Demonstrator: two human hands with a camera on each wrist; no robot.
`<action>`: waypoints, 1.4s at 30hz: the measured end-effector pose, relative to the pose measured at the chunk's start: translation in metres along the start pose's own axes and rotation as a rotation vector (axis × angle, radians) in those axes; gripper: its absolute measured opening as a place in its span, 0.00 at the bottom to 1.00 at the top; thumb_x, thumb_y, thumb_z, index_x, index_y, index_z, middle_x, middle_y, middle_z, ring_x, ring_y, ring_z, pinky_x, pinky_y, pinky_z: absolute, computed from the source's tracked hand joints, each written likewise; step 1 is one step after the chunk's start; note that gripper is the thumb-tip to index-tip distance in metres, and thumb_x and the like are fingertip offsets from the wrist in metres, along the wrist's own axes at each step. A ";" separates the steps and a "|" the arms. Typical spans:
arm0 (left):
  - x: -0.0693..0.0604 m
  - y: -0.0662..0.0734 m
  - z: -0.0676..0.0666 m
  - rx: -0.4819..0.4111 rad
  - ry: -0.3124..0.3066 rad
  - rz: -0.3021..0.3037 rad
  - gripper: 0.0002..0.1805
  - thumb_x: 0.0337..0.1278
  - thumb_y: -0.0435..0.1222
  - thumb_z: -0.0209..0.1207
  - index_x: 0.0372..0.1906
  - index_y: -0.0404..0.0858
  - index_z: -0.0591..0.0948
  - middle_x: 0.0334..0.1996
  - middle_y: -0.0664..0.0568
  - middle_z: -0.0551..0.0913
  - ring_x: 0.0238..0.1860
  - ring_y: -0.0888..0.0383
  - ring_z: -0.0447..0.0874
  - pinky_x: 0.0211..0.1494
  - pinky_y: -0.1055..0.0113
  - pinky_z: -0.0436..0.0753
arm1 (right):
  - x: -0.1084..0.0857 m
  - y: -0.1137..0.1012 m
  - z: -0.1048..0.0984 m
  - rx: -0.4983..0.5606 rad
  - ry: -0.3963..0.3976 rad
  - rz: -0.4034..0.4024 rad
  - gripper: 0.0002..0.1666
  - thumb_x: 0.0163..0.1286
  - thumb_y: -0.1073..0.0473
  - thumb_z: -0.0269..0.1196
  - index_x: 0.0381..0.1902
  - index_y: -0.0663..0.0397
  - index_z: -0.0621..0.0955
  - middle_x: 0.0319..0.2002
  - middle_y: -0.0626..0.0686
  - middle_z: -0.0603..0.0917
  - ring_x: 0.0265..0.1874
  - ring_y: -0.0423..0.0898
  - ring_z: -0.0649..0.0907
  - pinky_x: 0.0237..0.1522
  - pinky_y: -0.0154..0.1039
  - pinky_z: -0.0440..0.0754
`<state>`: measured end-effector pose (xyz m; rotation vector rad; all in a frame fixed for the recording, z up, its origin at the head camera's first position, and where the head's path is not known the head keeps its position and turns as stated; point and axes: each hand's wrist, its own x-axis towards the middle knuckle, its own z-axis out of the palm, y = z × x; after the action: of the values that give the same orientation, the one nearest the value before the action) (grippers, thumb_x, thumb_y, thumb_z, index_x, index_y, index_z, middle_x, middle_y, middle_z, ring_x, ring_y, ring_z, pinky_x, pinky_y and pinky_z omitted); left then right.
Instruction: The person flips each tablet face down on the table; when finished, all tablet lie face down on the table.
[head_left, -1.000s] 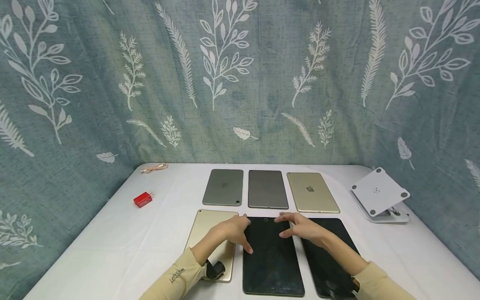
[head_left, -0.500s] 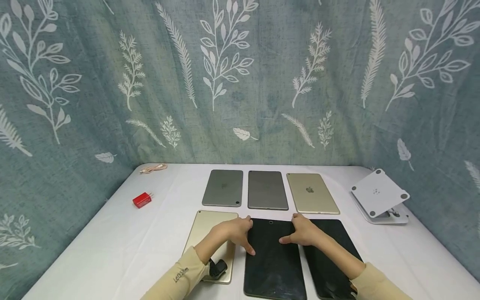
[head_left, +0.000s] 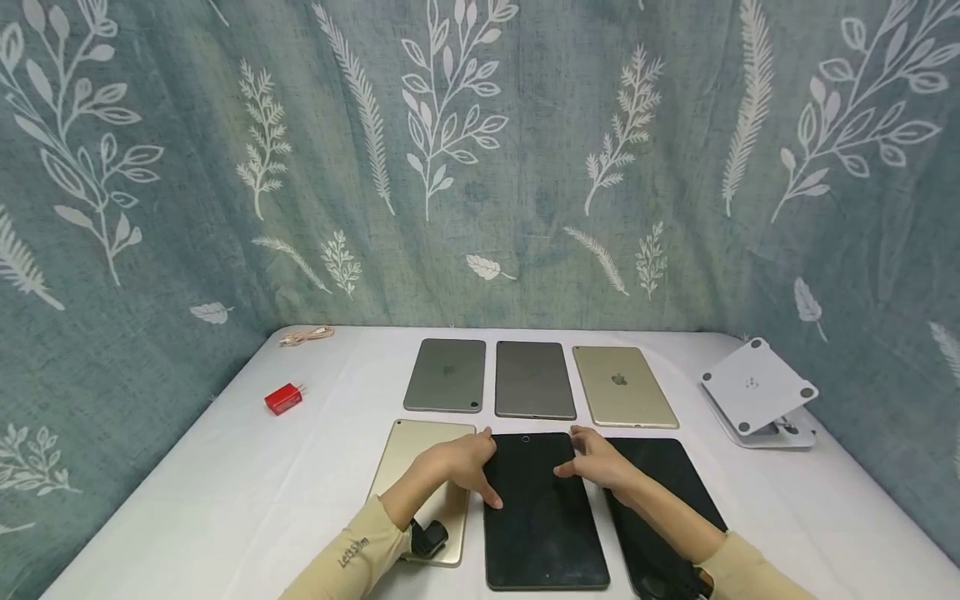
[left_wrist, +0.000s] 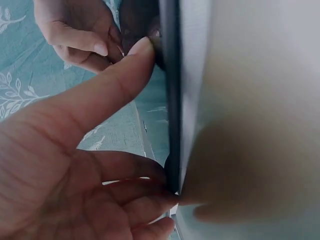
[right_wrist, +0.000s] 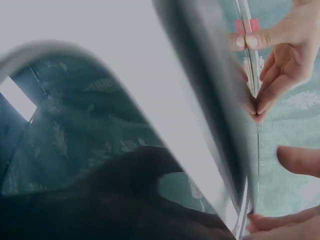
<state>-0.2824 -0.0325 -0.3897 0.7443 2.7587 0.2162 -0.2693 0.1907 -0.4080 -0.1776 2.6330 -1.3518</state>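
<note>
A black tablet [head_left: 547, 533] lies face up in the front row, its home button at the far end. At its far left corner my left hand [head_left: 463, 467] holds it, with the thumb [left_wrist: 142, 46] on the screen and bent fingers at the edge. My right hand [head_left: 606, 465] is at the far right corner. Its fingertips [right_wrist: 256, 220] touch the edge, while the thumb [right_wrist: 295, 159] stands off the screen. A gold tablet [head_left: 416, 437] lies face down under my left forearm. Another black tablet [head_left: 667, 487], face up, is partly hidden by my right forearm.
Behind lie a green-grey tablet [head_left: 446, 375], a dark grey tablet [head_left: 535, 379] and a gold tablet [head_left: 630, 392], all backs up. A folding metal stand [head_left: 757, 383] is at the right. At the left are a red charger plug [head_left: 283, 398] and a coiled cable [head_left: 306, 335].
My right hand came onto the middle black tablet's far right corner. The tablet slid slightly right and nearer, then back left and away, with my left hand following.
</note>
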 end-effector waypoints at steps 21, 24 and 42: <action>0.021 0.014 -0.009 -0.117 0.020 0.112 0.36 0.36 0.51 0.75 0.49 0.35 0.77 0.39 0.52 0.79 0.39 0.62 0.76 0.43 0.72 0.76 | -0.014 -0.043 -0.045 0.398 -0.193 -0.071 0.37 0.73 0.66 0.42 0.71 0.77 0.42 0.72 0.77 0.40 0.72 0.71 0.44 0.71 0.64 0.48; 0.026 0.018 -0.007 -0.113 0.010 0.125 0.39 0.36 0.51 0.75 0.54 0.34 0.76 0.41 0.53 0.80 0.39 0.63 0.75 0.42 0.72 0.76 | -0.018 -0.042 -0.049 0.391 -0.188 -0.080 0.36 0.72 0.67 0.42 0.71 0.78 0.42 0.72 0.77 0.41 0.73 0.70 0.46 0.70 0.61 0.54; 0.025 0.019 -0.017 -0.433 0.034 0.413 0.37 0.50 0.44 0.70 0.65 0.38 0.72 0.65 0.52 0.74 0.66 0.57 0.71 0.66 0.71 0.69 | -0.024 -0.051 -0.049 0.381 -0.178 -0.235 0.38 0.72 0.61 0.55 0.72 0.71 0.53 0.72 0.72 0.55 0.72 0.65 0.56 0.70 0.50 0.63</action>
<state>-0.2995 -0.0046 -0.3748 1.1715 2.4209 0.8791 -0.2545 0.2043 -0.3356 -0.5385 2.2145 -1.7890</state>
